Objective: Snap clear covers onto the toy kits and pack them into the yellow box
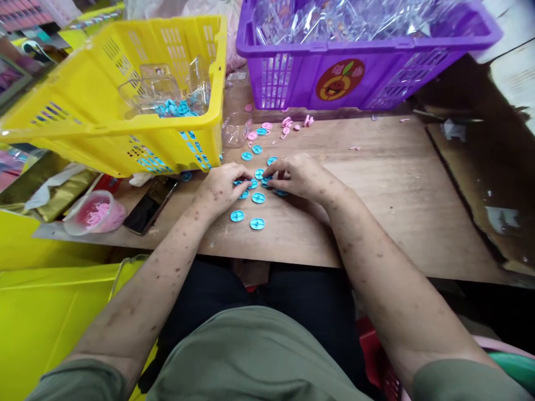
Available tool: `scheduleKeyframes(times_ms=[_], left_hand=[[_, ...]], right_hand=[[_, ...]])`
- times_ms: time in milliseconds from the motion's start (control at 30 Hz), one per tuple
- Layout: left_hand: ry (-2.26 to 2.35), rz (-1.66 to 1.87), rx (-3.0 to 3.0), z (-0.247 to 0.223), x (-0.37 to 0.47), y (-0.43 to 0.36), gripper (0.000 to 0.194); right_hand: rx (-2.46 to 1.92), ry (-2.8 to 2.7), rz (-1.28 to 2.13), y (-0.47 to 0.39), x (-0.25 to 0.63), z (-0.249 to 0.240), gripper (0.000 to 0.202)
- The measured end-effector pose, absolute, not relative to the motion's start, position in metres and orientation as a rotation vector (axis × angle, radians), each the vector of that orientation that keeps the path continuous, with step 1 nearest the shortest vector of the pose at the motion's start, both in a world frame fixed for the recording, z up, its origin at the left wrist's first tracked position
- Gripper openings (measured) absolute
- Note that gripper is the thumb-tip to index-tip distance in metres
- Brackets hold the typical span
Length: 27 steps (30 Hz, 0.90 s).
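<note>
Several flat blue oval pieces [258, 197] lie on the wooden table around both hands. My left hand [223, 188] has its fingers closed on a blue piece at the left of the group. Opposite it, my right hand [297, 175] pinches another blue piece [266, 181] between thumb and fingers. The two hands are close but apart. Small pink pieces [286, 122] are scattered beyond them, near a blue oval piece [261, 131].
A yellow basket [159, 131] with blue pieces and clear plastic stands at left. A purple basket [301, 78] of clear packages is at the back. A phone [150, 206] and a tub [79, 223] of pink pieces lie left. Cardboard [468, 184] is at right.
</note>
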<state>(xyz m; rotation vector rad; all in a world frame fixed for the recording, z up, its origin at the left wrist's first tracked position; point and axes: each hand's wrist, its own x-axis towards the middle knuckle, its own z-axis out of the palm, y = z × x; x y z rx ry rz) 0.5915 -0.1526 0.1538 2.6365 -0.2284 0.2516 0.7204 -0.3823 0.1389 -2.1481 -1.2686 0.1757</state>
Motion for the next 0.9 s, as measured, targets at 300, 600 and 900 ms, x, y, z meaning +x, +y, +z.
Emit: scheduleKeyframes(times_ms=[300,600,900], left_hand=[[-0.277,0.295,2.634,0.153,0.597,-0.154,0.014],[-0.267,0.292,2.577,0.154,0.596,-0.144,0.010],[-0.132,0.270,2.661,0.162,0.588,-0.149,0.010]], right_hand=[[-2.108,-1.271,0.192,-0.383,0.721,0.137,0.025],[-2.123,-1.240,0.207,-0.384,0.721,0.136,0.025],[-2.131,-1.218,0.231,-0.384,0.722,0.137,0.024]])
